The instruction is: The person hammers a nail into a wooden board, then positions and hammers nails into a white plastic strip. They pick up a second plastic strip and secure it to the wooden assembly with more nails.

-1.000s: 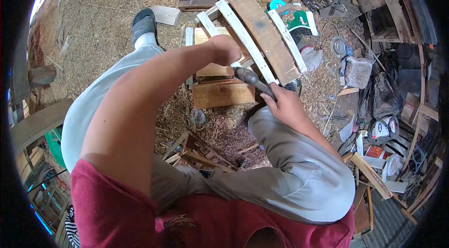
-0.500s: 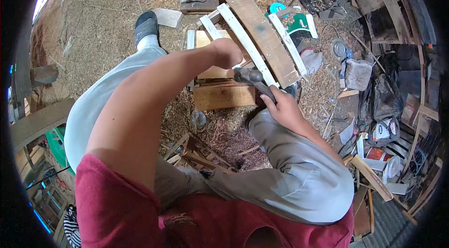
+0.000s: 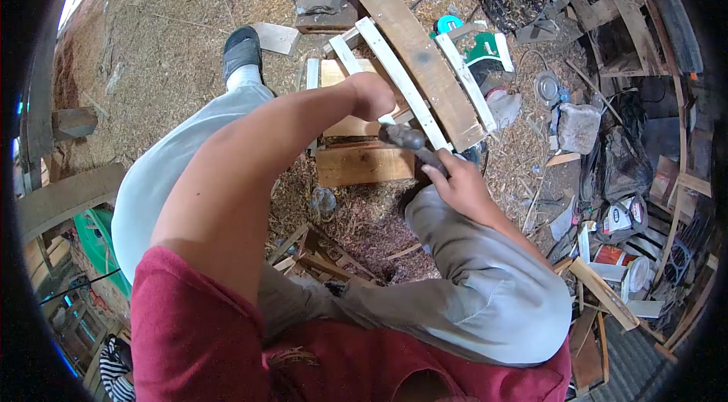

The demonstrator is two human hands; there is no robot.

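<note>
My right hand (image 3: pixel 462 188) is closed round the dark handle of a hammer (image 3: pixel 403 136). The hammer's head sits just below my left hand (image 3: pixel 375 97), close to the end of a narrow white wooden strip (image 3: pixel 346 55). That strip runs under my left hand, which is bent over it with curled fingers turned away from view; what they grip is hidden. Beneath lie pale wooden boards (image 3: pixel 343 127) and a thicker wood block (image 3: pixel 365 165). To their right are a longer white strip (image 3: pixel 402 82) and a wide brown plank (image 3: pixel 421 59).
Another white strip (image 3: pixel 464 82) lies right of the plank, near a turquoise tape measure (image 3: pixel 448 24) and a green-and-white piece (image 3: pixel 487 51). Bricks (image 3: pixel 322 4) stand at the back. Wood scraps (image 3: pixel 315 250) lie between my legs, and clutter (image 3: pixel 626 216) lines the right side.
The view has shifted slightly, so everything sits a little lower in the picture. Both hands and the hammer keep nearly the same place over the wood.
</note>
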